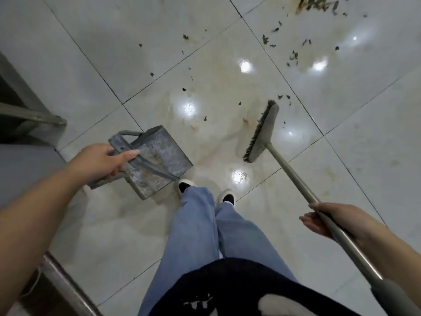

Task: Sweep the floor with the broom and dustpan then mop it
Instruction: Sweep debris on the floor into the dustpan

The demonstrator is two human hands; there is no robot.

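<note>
Left hand (100,161) grips dustpan (155,160); right hand (335,221) grips broom (262,131) pole, top cut off.

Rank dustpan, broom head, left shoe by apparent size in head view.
1. dustpan
2. broom head
3. left shoe, partly hidden by the trouser leg

Apparent size only.

Left hand (102,161) grips with thumb extended; right hand (335,221) curls, seemingly fully, both forearms outstretched.

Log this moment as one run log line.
stage: sweeping | left hand: grips grey metal dustpan | right hand: grips grey long-handled broom | dark debris: scattered on white tiled floor
</note>
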